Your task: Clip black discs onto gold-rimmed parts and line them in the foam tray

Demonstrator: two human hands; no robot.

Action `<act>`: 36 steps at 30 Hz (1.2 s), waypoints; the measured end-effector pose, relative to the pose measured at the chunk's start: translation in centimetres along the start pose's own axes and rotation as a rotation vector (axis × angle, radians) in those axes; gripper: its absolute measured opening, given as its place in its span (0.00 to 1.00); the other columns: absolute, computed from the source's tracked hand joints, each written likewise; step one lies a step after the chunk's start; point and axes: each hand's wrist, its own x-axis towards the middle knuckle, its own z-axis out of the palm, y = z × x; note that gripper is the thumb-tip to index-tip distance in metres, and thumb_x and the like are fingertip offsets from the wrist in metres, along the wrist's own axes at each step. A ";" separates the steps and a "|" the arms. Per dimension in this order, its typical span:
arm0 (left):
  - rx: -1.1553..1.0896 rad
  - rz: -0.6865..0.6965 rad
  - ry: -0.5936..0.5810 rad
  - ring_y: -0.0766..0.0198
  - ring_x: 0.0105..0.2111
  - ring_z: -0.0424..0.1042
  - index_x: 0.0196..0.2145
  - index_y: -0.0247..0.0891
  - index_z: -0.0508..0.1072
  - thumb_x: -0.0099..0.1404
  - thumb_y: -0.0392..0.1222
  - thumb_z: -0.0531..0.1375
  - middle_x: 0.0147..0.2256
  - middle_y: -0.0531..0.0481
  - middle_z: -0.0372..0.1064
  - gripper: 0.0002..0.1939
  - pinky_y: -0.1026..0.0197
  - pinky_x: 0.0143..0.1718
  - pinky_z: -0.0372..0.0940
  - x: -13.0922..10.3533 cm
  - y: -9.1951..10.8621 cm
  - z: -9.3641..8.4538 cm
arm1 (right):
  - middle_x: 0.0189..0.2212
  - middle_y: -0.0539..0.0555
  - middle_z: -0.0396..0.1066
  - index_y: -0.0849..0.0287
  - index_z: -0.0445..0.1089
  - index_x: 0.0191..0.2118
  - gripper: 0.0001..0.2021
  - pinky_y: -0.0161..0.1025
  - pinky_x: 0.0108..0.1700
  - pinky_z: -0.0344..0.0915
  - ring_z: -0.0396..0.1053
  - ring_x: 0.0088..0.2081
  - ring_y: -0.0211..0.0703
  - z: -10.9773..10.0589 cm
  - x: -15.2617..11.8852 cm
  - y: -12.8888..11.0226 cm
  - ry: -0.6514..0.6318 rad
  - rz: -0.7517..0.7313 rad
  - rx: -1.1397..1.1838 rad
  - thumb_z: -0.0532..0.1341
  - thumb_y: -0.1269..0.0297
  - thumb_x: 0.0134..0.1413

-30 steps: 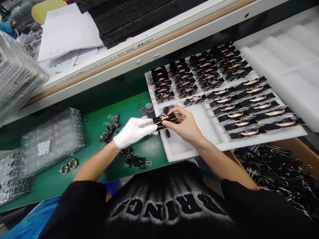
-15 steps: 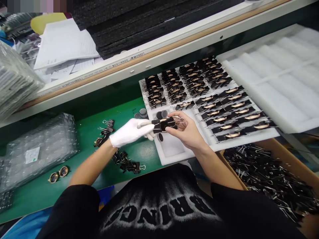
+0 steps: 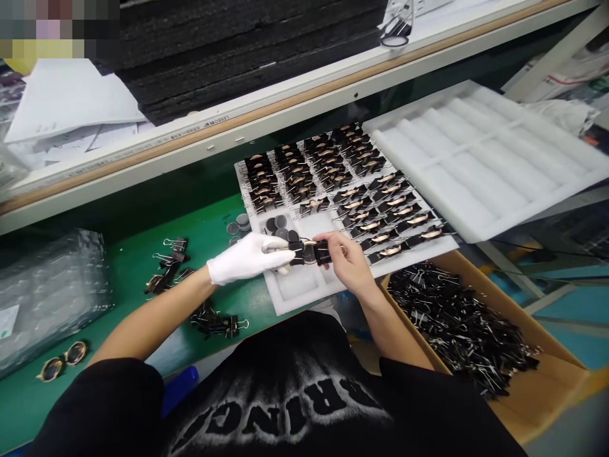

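Note:
My left hand [image 3: 252, 259], in a white glove, pinches the left end of a small round-framed piece [image 3: 309, 252] with black binder clips on both sides. Bare and closed on the clip at its right end is my right hand [image 3: 346, 259]. The piece is held level above the front part of a white foam tray [image 3: 299, 285]. Rows of clipped pieces [image 3: 328, 170] fill the tray's back and right. Dark round discs [image 3: 276, 223] lie in a compartment just behind my hands, and more discs [image 3: 240, 223] rest on the green table.
Loose binder clips [image 3: 216, 320] and round glasses [image 3: 64, 360] lie on the green table [image 3: 133, 324], near clear plastic trays [image 3: 57, 285]. Another white tray [image 3: 499, 158] is at right, above a cardboard box [image 3: 537, 406] of clips. Black foam [image 3: 247, 51] sits on the shelf.
The view has shifted right. My right hand has moved from the wire handles and the middle of the piece to its right-hand clip, and the round frame now faces up between my hands.

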 end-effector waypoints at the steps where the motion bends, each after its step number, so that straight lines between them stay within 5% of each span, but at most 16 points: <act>1: 0.002 0.004 0.000 0.63 0.34 0.76 0.32 0.37 0.76 0.71 0.57 0.60 0.34 0.49 0.81 0.20 0.63 0.35 0.66 0.3 0.2 0.5 | 0.19 0.48 0.67 0.56 0.71 0.32 0.28 0.38 0.25 0.61 0.65 0.20 0.39 -0.2 -0.2 0.3 0.077 0.001 -0.053 0.54 0.34 0.66; 5: 0.034 0.016 0.007 0.67 0.28 0.68 0.30 0.37 0.76 0.72 0.57 0.58 0.31 0.51 0.78 0.22 0.63 0.30 0.59 1.3 0.9 2.1 | 0.14 0.46 0.60 0.55 0.67 0.28 0.30 0.40 0.25 0.57 0.59 0.18 0.40 -0.4 -0.7 1.8 0.353 -0.002 -0.112 0.49 0.34 0.69; 10: 0.198 0.106 0.038 0.68 0.26 0.62 0.30 0.37 0.76 0.73 0.56 0.57 0.27 0.54 0.70 0.22 0.62 0.28 0.55 2.9 1.2 1.9 | 0.22 0.50 0.68 0.58 0.71 0.37 0.25 0.40 0.29 0.64 0.67 0.24 0.42 -1.5 -0.2 2.5 0.344 -0.063 -0.258 0.47 0.43 0.73; 13: 0.411 0.187 0.275 0.66 0.28 0.65 0.33 0.37 0.75 0.75 0.54 0.55 0.28 0.53 0.70 0.20 0.61 0.31 0.57 4.6 0.4 1.5 | 0.47 0.62 0.73 0.59 0.68 0.55 0.18 0.44 0.40 0.73 0.75 0.42 0.48 -2.2 0.0 2.7 0.532 -0.394 -0.386 0.52 0.52 0.73; 16: 0.659 0.230 0.525 0.59 0.35 0.73 0.41 0.37 0.77 0.75 0.52 0.55 0.34 0.48 0.76 0.17 0.58 0.38 0.62 6.6 -1.1 1.7 | 0.52 0.65 0.71 0.58 0.66 0.59 0.15 0.48 0.43 0.75 0.74 0.50 0.53 -1.9 -0.2 3.3 0.664 -0.634 -0.475 0.53 0.62 0.72; 24: 1.056 0.180 0.554 0.51 0.39 0.76 0.45 0.37 0.76 0.78 0.57 0.48 0.36 0.42 0.77 0.24 0.52 0.40 0.62 9.0 -2.5 3.0 | 0.46 0.64 0.76 0.61 0.67 0.59 0.16 0.50 0.50 0.75 0.75 0.49 0.53 0.0 -1.4 5.1 0.294 -0.680 -0.691 0.58 0.74 0.68; 27: 1.160 0.140 0.583 0.46 0.43 0.74 0.42 0.38 0.76 0.77 0.58 0.50 0.41 0.39 0.76 0.23 0.50 0.40 0.61 9.0 -2.1 3.3 | 0.43 0.62 0.77 0.62 0.67 0.58 0.15 0.48 0.46 0.74 0.76 0.44 0.51 -0.2 -1.5 5.2 0.232 -0.665 -0.723 0.58 0.75 0.68; 32: 1.133 -0.020 0.567 0.49 0.43 0.74 0.53 0.34 0.71 0.76 0.53 0.54 0.47 0.37 0.73 0.20 0.52 0.41 0.63 9.6 -2.1 3.8 | 0.37 0.58 0.78 0.62 0.70 0.55 0.12 0.45 0.42 0.71 0.75 0.37 0.48 -0.3 -1.6 5.1 0.188 -0.647 -0.799 0.56 0.73 0.70; 36: 1.157 0.065 0.514 0.48 0.46 0.74 0.49 0.35 0.73 0.77 0.47 0.53 0.48 0.38 0.72 0.15 0.51 0.43 0.63 8.6 -1.8 3.9 | 0.35 0.57 0.77 0.62 0.72 0.51 0.10 0.45 0.40 0.69 0.74 0.35 0.48 -0.5 -1.7 4.8 0.106 -0.595 -0.890 0.56 0.70 0.72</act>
